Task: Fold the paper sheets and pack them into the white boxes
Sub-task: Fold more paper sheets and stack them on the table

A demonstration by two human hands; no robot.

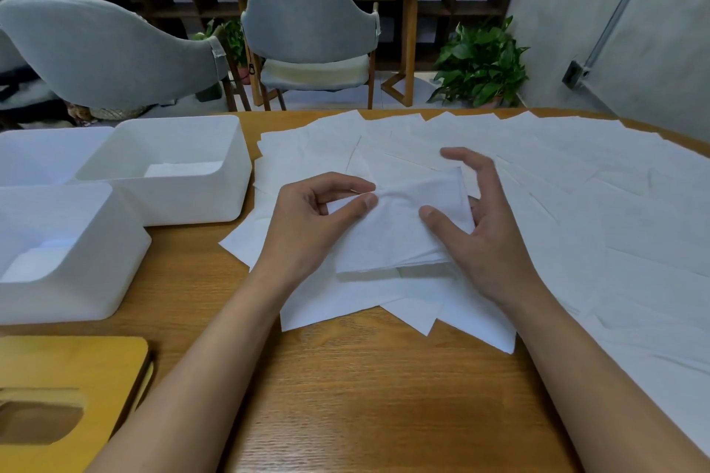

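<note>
A folded white paper sheet (pixel 399 230) is held between both hands just above the spread of sheets. My left hand (pixel 311 219) pinches its left upper edge between thumb and forefinger. My right hand (pixel 480 227) grips its right side, thumb on top and fingers curled behind. Several loose white paper sheets (pixel 538 173) overlap across the middle and right of the wooden table. Three white boxes stand at the left: the near box (pixel 126 253) and the middle box (pixel 234 173) each hold a folded sheet, and the far left box (pixel 46 138) is partly hidden.
A yellow wooden tissue holder (pixel 77 369) lies at the near left corner. Bare wooden table (pixel 345 396) shows between my forearms. Beyond the table stand two grey chairs (pixel 307 23), a round wooden table and a potted plant (pixel 480 65).
</note>
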